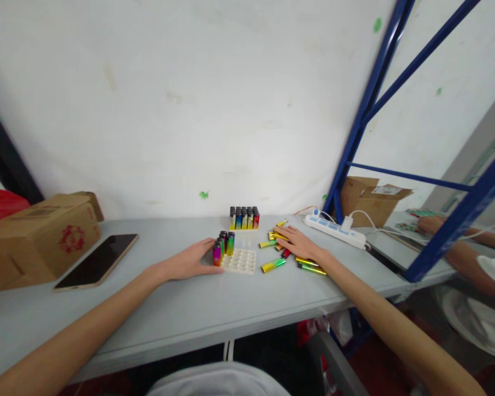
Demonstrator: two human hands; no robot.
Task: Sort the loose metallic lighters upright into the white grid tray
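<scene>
A white tray (pixel 243 261) with round holes lies on the grey table (pixel 198 308). Several colourful lighters (pixel 224 245) stand upright in its left corner. My left hand (pixel 190 261) rests against the tray's left side, fingers curved and touching the standing lighters. My right hand (pixel 299 242) lies flat, fingers stretched out, on a loose pile of lighters (pixel 274 265) to the right of the tray. A full block of upright lighters (pixel 244 218) stands farther back by the wall.
A dark phone (pixel 97 260) lies at left beside a cardboard box (pixel 37 236). A white power strip (pixel 336 230) with cables sits at right, near a blue rack frame (pixel 355 137) and another box (pixel 371 201). Another person's arm (pixel 457 242) works at far right.
</scene>
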